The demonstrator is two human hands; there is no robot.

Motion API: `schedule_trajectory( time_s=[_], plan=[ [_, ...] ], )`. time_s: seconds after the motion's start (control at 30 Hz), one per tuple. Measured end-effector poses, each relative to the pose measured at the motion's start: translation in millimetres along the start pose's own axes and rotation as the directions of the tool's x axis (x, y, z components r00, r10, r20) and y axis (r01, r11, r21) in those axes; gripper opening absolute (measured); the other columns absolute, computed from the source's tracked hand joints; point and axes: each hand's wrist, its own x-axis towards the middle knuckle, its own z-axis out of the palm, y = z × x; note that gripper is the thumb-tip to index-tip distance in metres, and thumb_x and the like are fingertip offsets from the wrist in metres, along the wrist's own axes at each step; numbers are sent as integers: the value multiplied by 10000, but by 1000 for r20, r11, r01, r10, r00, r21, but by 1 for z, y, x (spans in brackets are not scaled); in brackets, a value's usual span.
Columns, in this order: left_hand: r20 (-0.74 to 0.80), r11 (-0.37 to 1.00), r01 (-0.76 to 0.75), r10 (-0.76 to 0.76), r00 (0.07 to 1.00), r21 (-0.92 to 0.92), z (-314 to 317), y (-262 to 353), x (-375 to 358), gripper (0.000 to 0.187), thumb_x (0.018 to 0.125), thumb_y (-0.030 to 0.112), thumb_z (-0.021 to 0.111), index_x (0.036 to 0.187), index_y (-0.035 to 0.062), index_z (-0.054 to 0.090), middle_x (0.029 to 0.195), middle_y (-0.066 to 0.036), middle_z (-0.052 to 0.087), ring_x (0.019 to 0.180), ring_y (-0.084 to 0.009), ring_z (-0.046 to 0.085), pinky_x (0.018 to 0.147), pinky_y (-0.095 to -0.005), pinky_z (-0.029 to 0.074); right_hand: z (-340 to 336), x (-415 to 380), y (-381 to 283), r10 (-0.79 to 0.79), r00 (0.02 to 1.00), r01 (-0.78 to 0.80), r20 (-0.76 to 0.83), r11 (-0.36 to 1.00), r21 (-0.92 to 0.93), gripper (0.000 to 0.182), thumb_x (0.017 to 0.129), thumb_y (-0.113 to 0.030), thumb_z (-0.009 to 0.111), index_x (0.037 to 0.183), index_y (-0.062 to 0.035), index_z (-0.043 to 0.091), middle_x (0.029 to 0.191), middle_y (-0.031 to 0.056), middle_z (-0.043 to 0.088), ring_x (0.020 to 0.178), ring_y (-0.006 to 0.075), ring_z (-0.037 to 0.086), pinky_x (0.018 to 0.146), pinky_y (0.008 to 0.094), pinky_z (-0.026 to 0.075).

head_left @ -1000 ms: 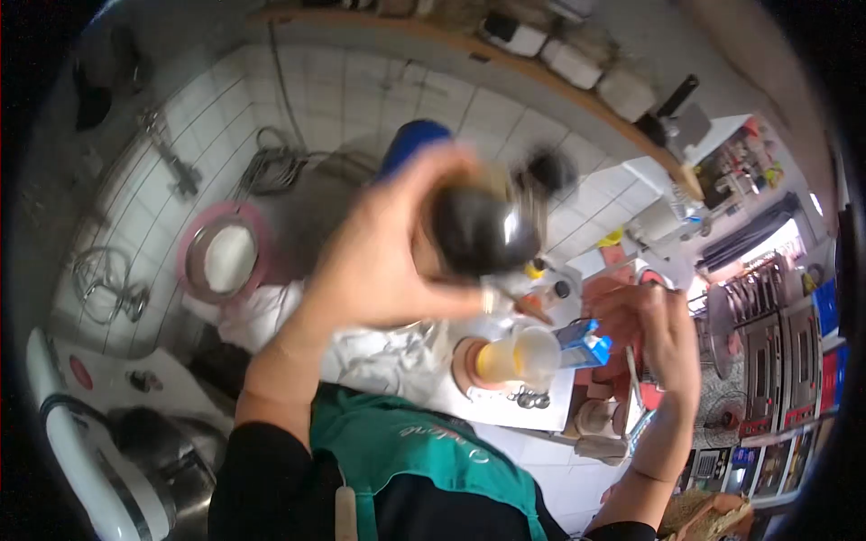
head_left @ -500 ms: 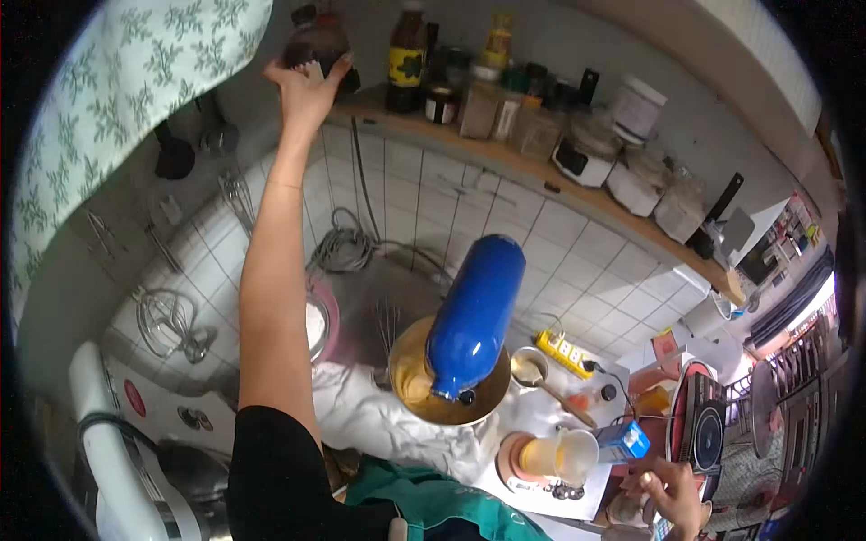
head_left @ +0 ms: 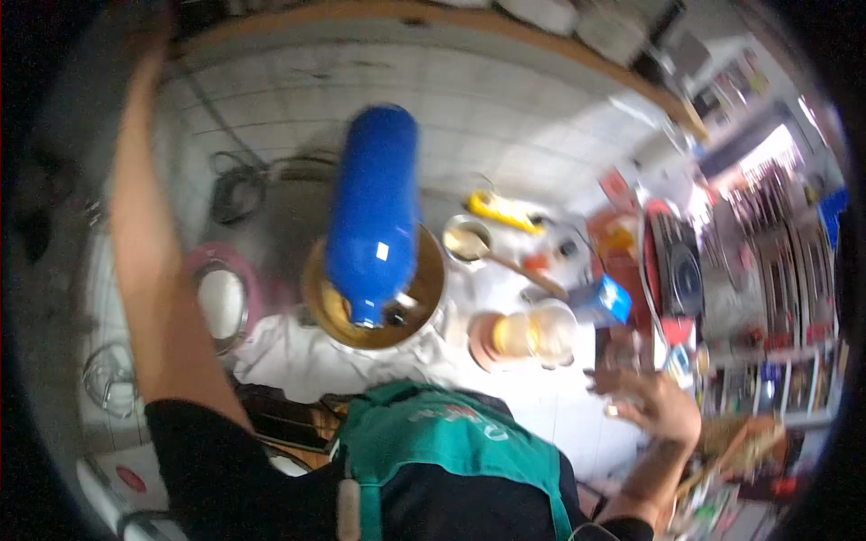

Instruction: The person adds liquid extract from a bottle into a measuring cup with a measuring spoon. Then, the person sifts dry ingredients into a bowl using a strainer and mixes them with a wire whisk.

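Note:
At the upper left edge, my left hand reaches up by the shelf. It is dark and smeared, so its fingers and anything in them cannot be made out. My right hand is at the right over the white counter, fingers apart and nothing in it. Nearest to it are a blue box and a clear cup beside yellow contents on a round pink scale. A blue stand mixer covers part of a metal bowl holding pale yellow mixture.
A small pot has a wooden spoon across its rim. Behind it lies a yellow power strip. A pink-rimmed container and a white cloth are left. A black cooker stands right; a wooden shelf runs above.
The view has turned downward and to the right, so the shelf jars have mostly left it. My left hand, earlier clearly on a dark container, is now blurred. My right hand's fingers have spread.

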Motion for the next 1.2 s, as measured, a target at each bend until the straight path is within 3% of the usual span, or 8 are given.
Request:
schedule_trajectory(
  time_s=[0.2, 0.3, 0.33, 0.43, 0.53, 0.6, 0.7, 1.2],
  plan=[
    [-35, 945, 99, -115, 993, -311, -40, 43, -69, 870, 843, 627, 494, 1367, -48, 325, 1380, -185, 383, 1288, -296, 352, 1079, -418, 253, 18, 16, 15, 164, 970, -151, -181, 985, 84, 303, 871, -249, 643, 1037, 4, 636, 859, 174, 672, 760, 276, 672, 668, 360, 513],
    [205, 810, 373, -313, 927, -452, -61, 92, -150, 914, 861, 685, 432, 1416, -30, 307, 1467, -181, 331, 1370, -293, 293, 1121, -418, 205, 39, 13, 34, 146, 968, -117, -203, 982, 149, 355, 879, -277, 629, 1102, -1, 619, 861, 164, 678, 783, 274, 676, 682, 369, 515],
    [387, 807, 518, -397, 832, -285, -63, 118, -190, 889, 857, 692, 432, 1389, -16, 366, 1429, -162, 398, 1341, -289, 348, 1114, -404, 225, 44, 11, 38, 140, 968, -102, -207, 978, 181, 364, 880, -284, 627, 1108, -1, 616, 863, 162, 679, 787, 275, 676, 684, 370, 515],
    [823, 233, 972, -543, 168, -45, -77, 222, -273, 773, 917, 609, 415, 1418, 25, 343, 1378, -118, 459, 1266, -264, 437, 1069, -360, 322, 44, -3, 43, 129, 969, -78, -210, 969, 233, 385, 885, -293, 617, 1146, -12, 597, 878, 157, 679, 793, 276, 676, 686, 368, 516],
    [940, 38, 986, -298, 164, -160, -61, 187, -287, 718, 928, 581, 425, 1376, 22, 401, 1295, -119, 521, 1170, -235, 515, 1014, -350, 395, 51, -17, 53, 168, 952, -74, -256, 937, 341, 376, 891, -263, 612, 1175, -19, 588, 875, 153, 678, 793, 268, 678, 702, 358, 524],
    [887, 256, 949, -372, 274, -186, -65, 211, -290, 729, 874, 660, 446, 1272, 52, 504, 1196, -110, 570, 1073, -206, 563, 920, -326, 467, 67, -24, 70, 186, 938, -47, -293, 905, 423, 367, 893, -236, 611, 1188, -19, 584, 879, 152, 678, 791, 266, 678, 715, 357, 527],
    [946, 69, 997, -321, 49, -28, -39, 147, -271, 673, 880, 618, 486, 1239, 51, 529, 1145, -115, 596, 990, -201, 613, 836, -318, 527, 91, -28, 89, 245, 913, -58, -327, 869, 491, 355, 892, -202, 610, 1195, -19, 581, 896, 150, 678, 792, 264, 678, 731, 355, 529],
    [952, 179, 984, -304, 33, 23, -27, 162, -243, 567, 896, 510, 551, 1182, 21, 566, 1089, -120, 637, 948, -207, 640, 810, -331, 544, 183, -9, 133, 535, 695, -63, -481, 710, 701, 297, 894, -161, 597, 1165, -38, 598, 999, 120, 634, 840, 221, 643, 672, 313, 516]
  ],
)
